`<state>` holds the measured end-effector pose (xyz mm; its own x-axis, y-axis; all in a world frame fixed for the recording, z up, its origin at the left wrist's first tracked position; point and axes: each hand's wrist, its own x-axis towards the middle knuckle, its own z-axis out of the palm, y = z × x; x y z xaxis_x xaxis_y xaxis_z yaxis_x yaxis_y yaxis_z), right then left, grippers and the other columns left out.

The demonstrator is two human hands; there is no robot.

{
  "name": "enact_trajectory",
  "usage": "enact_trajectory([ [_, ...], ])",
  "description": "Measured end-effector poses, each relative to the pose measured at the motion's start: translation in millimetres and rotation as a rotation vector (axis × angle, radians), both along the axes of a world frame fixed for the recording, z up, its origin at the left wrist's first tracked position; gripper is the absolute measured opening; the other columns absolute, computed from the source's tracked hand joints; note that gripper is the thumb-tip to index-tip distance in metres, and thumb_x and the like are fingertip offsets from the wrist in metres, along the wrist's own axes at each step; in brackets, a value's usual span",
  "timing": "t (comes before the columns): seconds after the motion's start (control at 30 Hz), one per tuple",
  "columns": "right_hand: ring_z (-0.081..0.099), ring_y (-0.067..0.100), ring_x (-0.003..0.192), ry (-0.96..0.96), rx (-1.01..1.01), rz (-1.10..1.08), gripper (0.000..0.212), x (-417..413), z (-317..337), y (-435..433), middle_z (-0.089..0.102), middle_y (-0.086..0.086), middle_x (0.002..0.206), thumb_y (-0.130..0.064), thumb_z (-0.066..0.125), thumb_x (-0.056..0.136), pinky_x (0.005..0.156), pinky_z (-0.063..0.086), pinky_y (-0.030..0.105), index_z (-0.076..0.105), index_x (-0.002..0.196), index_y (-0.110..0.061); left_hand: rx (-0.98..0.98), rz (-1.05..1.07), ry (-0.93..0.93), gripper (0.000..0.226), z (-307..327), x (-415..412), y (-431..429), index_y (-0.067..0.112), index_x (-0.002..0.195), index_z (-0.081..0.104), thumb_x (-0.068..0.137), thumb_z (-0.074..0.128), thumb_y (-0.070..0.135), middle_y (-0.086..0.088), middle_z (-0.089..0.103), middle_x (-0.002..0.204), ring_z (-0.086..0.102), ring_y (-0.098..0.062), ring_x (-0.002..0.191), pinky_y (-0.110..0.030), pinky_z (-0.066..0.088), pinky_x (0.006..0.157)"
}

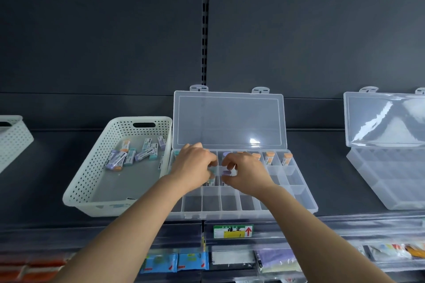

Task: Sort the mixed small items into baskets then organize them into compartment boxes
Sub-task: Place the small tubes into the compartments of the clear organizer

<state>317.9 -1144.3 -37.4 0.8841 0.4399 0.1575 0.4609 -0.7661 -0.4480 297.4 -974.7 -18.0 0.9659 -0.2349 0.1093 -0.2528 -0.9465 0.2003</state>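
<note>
At six o'clock, nearest me, packets are hanging under the shelf edge, and a green tag is sitting on that edge just above them. My forearms are reaching up from five and seven o'clock and meeting over the box, which is lying open on the shelf. My right hand is pinching a purple tube between thumb and fingertips over a middle-row cell. My left hand is curling its fingers at the tube's nine o'clock. Something teal is showing at its fingertips, but I cannot tell whether it is gripping anything. At my right hand's one o'clock, orange tubes are standing in back-row cells. At the box's nine o'clock, just beside it, a basket is holding loose tubes. The lid is standing upright at twelve o'clock against the dark panel. A second box is sitting open at three o'clock, well apart, and a second basket is showing at far nine o'clock.
</note>
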Motion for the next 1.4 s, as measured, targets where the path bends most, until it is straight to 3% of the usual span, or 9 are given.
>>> enact_trajectory([
  [0.1,0.053,0.014,0.087,-0.014,0.011,0.005,0.02,0.6,5.6,8.1,0.065,-0.007,0.088,-0.027,0.067,0.077,0.074,0.049,0.029,0.066,0.095,-0.019,-0.076,-0.022,-0.032,0.019,11.7,-3.3,8.5,0.026,0.099,0.072,0.081,0.072,0.032,0.009,0.067,0.091,0.05,-0.015,0.093,-0.028,0.034,0.075],
  [0.33,0.055,0.015,0.087,-0.128,0.072,0.146,0.019,-8.4,27.4,59.5,0.068,-0.003,0.09,-0.024,0.066,0.08,0.072,0.047,0.028,0.071,0.097,-0.018,-0.152,0.215,-0.06,0.015,40.0,-19.5,66.5,0.022,0.097,0.073,0.092,0.06,0.019,0.009,0.07,0.097,0.058,-0.009,0.083,-0.028,0.048,0.077],
  [0.53,0.055,0.016,0.1,-0.088,-0.063,0.375,0.02,-23.7,41.3,127.9,0.07,-0.003,0.1,-0.03,0.065,0.085,0.082,0.048,0.03,0.073,0.101,-0.021,-0.011,0.372,0.52,0.02,34.1,-44.6,130.7,0.025,0.105,0.071,0.086,0.068,0.019,0.006,0.067,0.112,0.062,-0.015,0.097,-0.035,0.05,0.093],
  [0.63,0.057,0.017,0.104,-0.019,-0.217,0.448,0.021,-30.5,42.6,157.4,0.071,-0.004,0.103,-0.034,0.066,0.086,0.089,0.051,0.034,0.073,0.103,-0.025,0.015,0.379,0.677,0.026,18.9,-56.9,145.5,0.027,0.11,0.069,0.087,0.066,0.016,0.005,0.063,0.121,0.06,-0.015,0.103,-0.031,0.049,0.094],
  [0.8,0.058,0.018,0.101,0.002,-0.467,0.382,0.022,-27.5,29.6,190.1,0.067,-0.001,0.102,-0.037,0.067,0.085,0.086,0.053,0.035,0.072,0.101,-0.022,-0.079,0.382,0.729,0.023,11.8,-61.9,153.4,0.017,0.113,0.071,0.09,0.063,0.016,-0.002,0.067,0.116,0.062,-0.021,0.103,-0.035,0.051,0.095],
  [0.97,0.058,0.022,0.103,-0.017,-0.586,0.333,0.028,-15.3,21.1,204.8,0.066,0.004,0.105,-0.034,0.067,0.085,0.087,0.053,0.037,0.069,0.108,-0.019,0.023,0.348,0.775,0.03,6.8,-56.4,159.3,0.006,0.122,0.062,0.093,0.059,0.015,-0.012,0.063,0.12,0.059,-0.023,0.096,-0.034,0.05,0.087],
  [1.13,0.053,0.024,0.115,-0.023,-0.555,0.275,0.033,2.2,18.1,219.1,0.06,0.007,0.118,-0.021,0.062,0.089,0.094,0.05,0.038,0.061,0.121,-0.016,-0.041,0.352,0.661,0.026,5.0,-53.8,180.6,0.011,0.104,0.065,0.088,0.066,0.032,-0.005,0.066,0.099,0.062,-0.019,0.082,-0.03,0.048,0.07],
  [1.27,0.05,0.025,0.117,0.039,-0.53,0.27,0.038,18.3,13.0,232.1,0.055,0.007,0.124,-0.008,0.059,0.087,0.095,0.047,0.037,0.056,0.124,-0.016,-0.076,0.396,0.527,0.025,-0.4,-46.8,192.2,0.013,0.116,0.064,0.092,0.055,0.012,-0.005,0.062,0.117,0.06,-0.022,0.102,-0.036,0.05,0.089],
  [1.4,0.054,0.027,0.114,0.032,-0.64,0.291,0.036,28.7,5.4,247.1,0.059,0.009,0.121,-0.006,0.055,0.087,0.1,0.041,0.042,0.056,0.122,-0.016,-0.005,0.342,0.628,0.028,-1.2,-42.9,193.4,0.01,0.107,0.066,0.084,0.07,0.027,-0.007,0.066,0.107,0.064,-0.023,0.094,-0.036,0.054,0.081],
])
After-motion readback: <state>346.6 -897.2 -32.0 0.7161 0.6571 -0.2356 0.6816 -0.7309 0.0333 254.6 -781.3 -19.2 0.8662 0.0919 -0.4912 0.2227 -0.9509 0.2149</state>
